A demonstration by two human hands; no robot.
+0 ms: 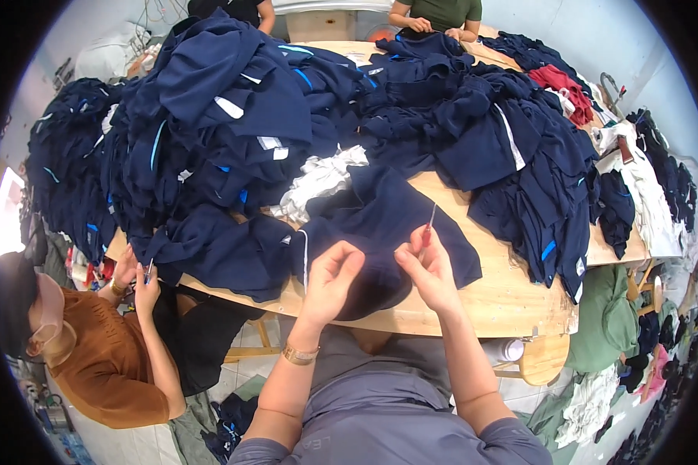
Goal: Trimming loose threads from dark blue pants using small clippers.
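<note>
My right hand (430,271) is closed around a small seam ripper (426,235) with a red handle, its thin metal tip pointing up and away from me. Beside it, my left hand (332,277) is held up with curled fingers and the thumb near the forefinger; whatever it may pinch is too small to make out. Below and beyond both hands, a navy garment (368,221) lies spread at the table's near edge, with a white strip (305,256) at its left side. A crumpled white cloth (318,182) rests just past it.
A tall heap of navy garments (209,101) covers the table's left, another pile (520,170) its right. Bare wooden table (512,298) shows at the near right. A person in brown (108,356) works close on my left; two more are across the table. A stool (543,360) stands below.
</note>
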